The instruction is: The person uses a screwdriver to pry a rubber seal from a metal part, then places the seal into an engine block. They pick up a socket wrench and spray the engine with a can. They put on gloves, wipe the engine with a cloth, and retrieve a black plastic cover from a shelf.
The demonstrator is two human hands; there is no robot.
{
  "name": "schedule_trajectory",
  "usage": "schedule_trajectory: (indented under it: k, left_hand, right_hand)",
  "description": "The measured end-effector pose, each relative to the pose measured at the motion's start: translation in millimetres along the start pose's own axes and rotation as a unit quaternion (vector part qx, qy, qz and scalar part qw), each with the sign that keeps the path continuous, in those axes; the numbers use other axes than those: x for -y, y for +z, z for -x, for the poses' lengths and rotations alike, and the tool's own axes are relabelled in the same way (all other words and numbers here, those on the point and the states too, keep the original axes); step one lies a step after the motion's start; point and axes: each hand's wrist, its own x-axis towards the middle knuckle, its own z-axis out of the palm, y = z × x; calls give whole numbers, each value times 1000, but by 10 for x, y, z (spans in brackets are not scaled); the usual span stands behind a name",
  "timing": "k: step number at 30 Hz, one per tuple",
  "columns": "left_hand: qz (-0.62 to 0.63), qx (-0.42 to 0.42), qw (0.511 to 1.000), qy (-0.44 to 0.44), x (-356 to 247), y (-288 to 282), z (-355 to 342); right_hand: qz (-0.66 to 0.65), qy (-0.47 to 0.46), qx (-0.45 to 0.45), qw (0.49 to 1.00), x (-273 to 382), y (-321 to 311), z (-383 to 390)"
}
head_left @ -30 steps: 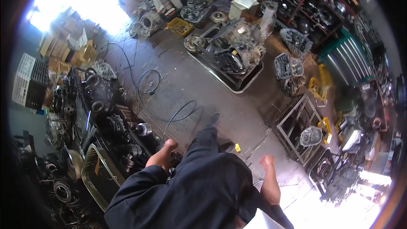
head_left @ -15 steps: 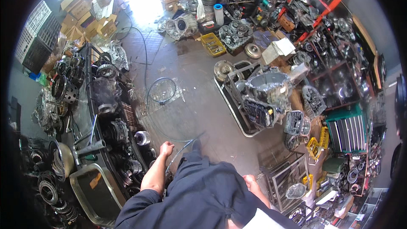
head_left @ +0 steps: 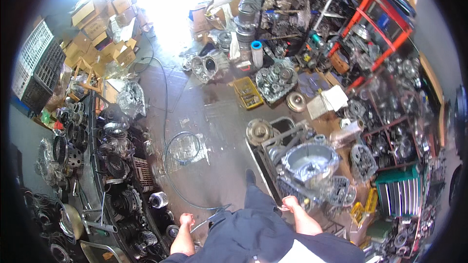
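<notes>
Left hand point(head_left: 186, 220) hangs low beside the dark trousers, fingers curled loosely inward, and whether it grips anything I cannot tell. Right hand point(head_left: 291, 203) sits on the other side, fingers folded toward the palm with something thin and pale poking out by them, too small to name, so I cannot say if it is clamped on it.

Underfoot, a grey concrete floor point(head_left: 219, 117), stained and wet-looking, runs up the middle to a glaring bright doorway at the top. Red shelving point(head_left: 385, 24) packed with metal parts fills the upper right. A long dark bench of engine parts point(head_left: 117, 165) lines the person's left. Stacked cardboard boxes point(head_left: 97, 24) and a black-and-white crate point(head_left: 36, 68) stand at upper left. Right of the walkway lies a metal tray point(head_left: 265, 165) carrying a big silver transmission housing point(head_left: 311, 161), just above and beside the right hand, near but apart. A green tool chest point(head_left: 399, 192) stands further right.

A coiled grey hose point(head_left: 183, 147) loops on the floor straight ahead; its tail curves down to end just beside the left hand, contact unclear. A yellow parts tray point(head_left: 247, 92) rests mid-floor, well away. A small shiny cylinder point(head_left: 158, 199) sits left of the left hand, close, not touching.
</notes>
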Motion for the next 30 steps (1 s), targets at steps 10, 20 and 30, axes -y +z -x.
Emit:
schedule_trajectory:
  k: [10, 20, 30]
  left_hand:
    - [205, -59, 975, 70, -1358, 861, 400]
    - [-344, 116, 932, 30, -1523, 1103, -351]
    - [273, -39, 960, 46, -4947, 145, -2036]
  right_hand:
    - [639, -68, 263, 719, 2593, 450, -1217]
    - [252, -203, 153, 934, 5981, 2230, -1307]
    - [230, 27, 84, 969, 6707, 2124, -1974]
